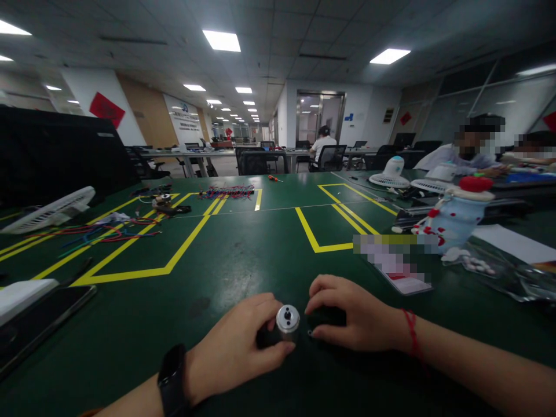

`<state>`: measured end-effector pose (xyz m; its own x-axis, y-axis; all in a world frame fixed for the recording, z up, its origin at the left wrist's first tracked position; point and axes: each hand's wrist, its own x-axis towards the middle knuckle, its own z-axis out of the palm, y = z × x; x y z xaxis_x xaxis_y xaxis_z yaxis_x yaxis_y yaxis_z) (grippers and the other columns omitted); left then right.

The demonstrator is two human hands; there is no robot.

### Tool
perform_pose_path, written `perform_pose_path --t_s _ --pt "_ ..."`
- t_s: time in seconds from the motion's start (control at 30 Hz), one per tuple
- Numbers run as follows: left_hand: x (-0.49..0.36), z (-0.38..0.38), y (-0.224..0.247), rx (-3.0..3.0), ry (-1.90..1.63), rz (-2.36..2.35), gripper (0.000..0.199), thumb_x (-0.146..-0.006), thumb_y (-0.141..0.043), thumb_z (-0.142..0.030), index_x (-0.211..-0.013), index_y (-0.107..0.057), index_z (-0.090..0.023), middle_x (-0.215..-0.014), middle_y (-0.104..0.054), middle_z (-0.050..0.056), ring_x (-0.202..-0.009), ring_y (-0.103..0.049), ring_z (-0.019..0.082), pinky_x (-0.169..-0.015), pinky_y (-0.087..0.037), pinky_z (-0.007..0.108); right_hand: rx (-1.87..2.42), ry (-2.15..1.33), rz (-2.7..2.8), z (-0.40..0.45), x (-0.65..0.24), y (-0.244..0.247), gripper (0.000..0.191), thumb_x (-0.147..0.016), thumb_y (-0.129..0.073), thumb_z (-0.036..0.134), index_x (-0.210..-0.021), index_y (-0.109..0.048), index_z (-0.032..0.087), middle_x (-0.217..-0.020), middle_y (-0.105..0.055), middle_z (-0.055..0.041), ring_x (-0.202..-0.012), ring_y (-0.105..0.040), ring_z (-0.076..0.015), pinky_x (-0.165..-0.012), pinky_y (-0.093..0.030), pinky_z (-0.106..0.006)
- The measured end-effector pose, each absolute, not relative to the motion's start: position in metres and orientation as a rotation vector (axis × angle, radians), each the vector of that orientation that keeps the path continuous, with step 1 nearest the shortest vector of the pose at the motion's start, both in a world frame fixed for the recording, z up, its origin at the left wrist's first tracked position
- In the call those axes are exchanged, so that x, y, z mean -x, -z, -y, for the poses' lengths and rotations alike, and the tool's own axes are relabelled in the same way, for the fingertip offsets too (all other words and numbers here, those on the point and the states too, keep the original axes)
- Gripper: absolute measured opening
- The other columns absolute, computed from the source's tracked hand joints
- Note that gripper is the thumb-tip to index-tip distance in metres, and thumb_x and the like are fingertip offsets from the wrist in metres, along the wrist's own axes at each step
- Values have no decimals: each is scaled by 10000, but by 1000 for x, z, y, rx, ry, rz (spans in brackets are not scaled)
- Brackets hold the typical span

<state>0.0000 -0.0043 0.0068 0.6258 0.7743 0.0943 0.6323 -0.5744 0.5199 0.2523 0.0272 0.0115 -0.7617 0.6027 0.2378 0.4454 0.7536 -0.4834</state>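
Silver metal marks the small cylindrical motor (287, 320) sitting low at the centre of the green surface (243, 255), gripped from both sides. The left hand (237, 341), a black watch (172, 379) on its wrist, curls round a dark part on the motor's left, thumb pressed beneath the silver end cap. The right hand (351, 315), with a red string bracelet (410, 333) at the wrist, closes its fingers over a black piece (326, 317) just to the motor's right; what that piece is cannot be told.

Yellow tape lines (182, 243) frame rectangles across the surface beyond the hands. A dark phone (41, 324) lies at the near left edge. Loose red and blue wires (108, 231) lie further left, beside a white fan grille (50, 211). A pale blue jar with a red lid (460, 214) stands at right, near small white fans (391, 174). Seated people (469, 152) work at the far right of the surface.
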Motion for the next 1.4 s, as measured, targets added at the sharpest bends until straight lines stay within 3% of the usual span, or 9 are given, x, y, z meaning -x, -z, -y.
perform_pose_path --t_s 0.13,0.27,0.67,0.83,1.0,1.2,1.4 --pt "-2 3 -8 -2409 -434 -1117 155 -857 -630 -307 -829 -540 -185 -806 -532 -11 -713 -473 156 -622 -332 266 792 -652 2371 -16 -236 -13 74 -845 -656 204 -912 -663 172 -979 -585 -45 -849 -567 -153 -743 -476 -282" --pt "-4 3 -7 -2411 -430 -1093 129 -862 -627 -298 -874 -557 -190 -824 -552 -9 -725 -485 162 -647 -351 276 820 -650 2126 -11 -224 -21 75 -872 -634 202 -943 -647 180 -961 -560 -35 -855 -553 -147 -714 -476 -264" --pt "-4 3 -3 -2427 -463 -1080 123 -848 -625 -289 -904 -572 -193 -832 -577 1 -732 -508 174 -664 -381 282 842 -596 2255 -5 -216 -30 95 -854 -635 189 -927 -695 190 -949 -578 -32 -854 -568 -155 -759 -454 -295" --pt "-4 3 -5 -2431 -466 -1080 128 -857 -619 -306 -873 -560 -193 -818 -566 -5 -722 -500 167 -646 -366 273 837 -627 2208 -7 -222 -33 158 -880 -621 254 -1018 -687 215 -1036 -578 -45 -913 -561 -165 -799 -456 -301" --pt "-4 3 -8 -2422 -456 -1090 159 -866 -618 -315 -824 -532 -189 -796 -537 -15 -707 -482 154 -618 -334 262 1180 -785 1886 -36 -248 -19 310 -953 -506 391 -1174 -591 191 -786 -558 0 -669 -513 -133 -592 -429 -265" --pt "-3 4 -9 -2399 -435 -1100 161 -871 -609 -317 -837 -519 -188 -819 -542 -10 -719 -483 157 -626 -334 267 1300 -925 1806 -66 -271 7 350 -925 -543 367 -1193 -568 142 -836 -582 -17 -726 -564 -147 -654 -481 -295" --pt "-2 4 -7 -2410 -436 -1113 166 -868 -610 -315 -845 -506 -189 -830 -542 -8 -730 -481 162 -636 -336 274 1326 -651 2155 -57 -265 0 217 -890 -588 327 -1014 -689 180 -868 -646 -32 -713 -556 -148 -626 -431 -286"
